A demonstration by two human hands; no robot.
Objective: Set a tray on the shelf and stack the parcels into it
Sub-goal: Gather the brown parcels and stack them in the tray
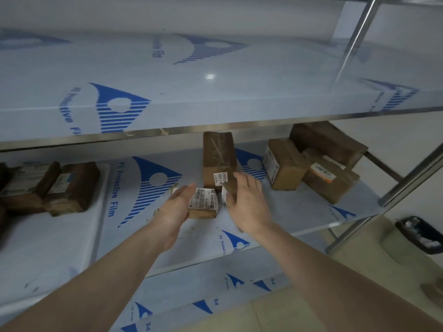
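1. Parcels are brown taped boxes with white printed labels; your left hand [176, 203] lies with straight fingers against a small parcel [203, 203] at mid-shelf [299, 212].
2. Your right hand [247, 202] curls round a second small parcel [227, 191].
3. One tall parcel [219, 159] stands behind.
4. Three parcels [311, 164] sit far right, two [48, 185] in the white tray [60, 236] left.

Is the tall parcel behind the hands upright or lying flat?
Upright: the tall parcel stands on end on the shelf, its small label low on the front face.
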